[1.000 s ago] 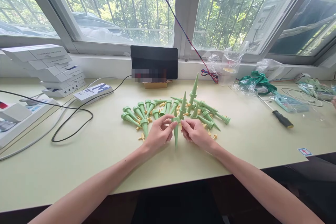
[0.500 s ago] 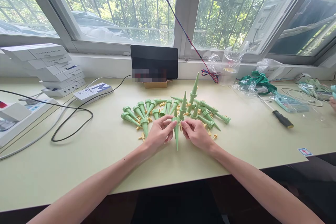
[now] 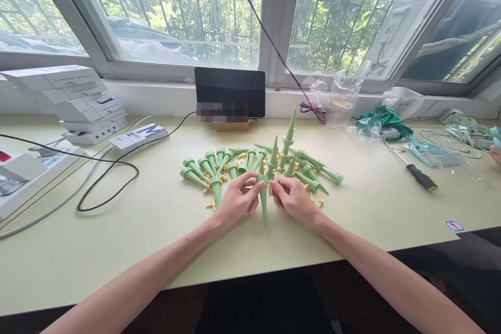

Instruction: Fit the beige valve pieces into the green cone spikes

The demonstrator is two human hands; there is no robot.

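Observation:
Pinched at its collar by my left hand (image 3: 243, 195) is a green plant watering spike (image 3: 263, 206), its long point hanging down over the table. My right hand (image 3: 291, 197) is closed on a small yellow valve (image 3: 270, 191) right beside the spike's collar; whether the valve sits in the spike I cannot tell. Behind my hands lies a pile of green spikes (image 3: 191, 172), several with wide caps, some standing point up like the tall one (image 3: 290, 128). Yellow valves (image 3: 212, 203) are scattered among and in front of them.
A dark screen (image 3: 230, 91) stands at the back. Stacked white boxes (image 3: 84, 99), a power strip (image 3: 43, 177) and a black cable (image 3: 105, 209) are on the left. A screwdriver (image 3: 420, 177) and green packaging (image 3: 387, 122) lie on the right. Another person's hand (image 3: 495, 154) shows at the right edge.
Almost nothing differs. The spike's lower point has shifted very slightly to the right; both hands keep their hold and place.

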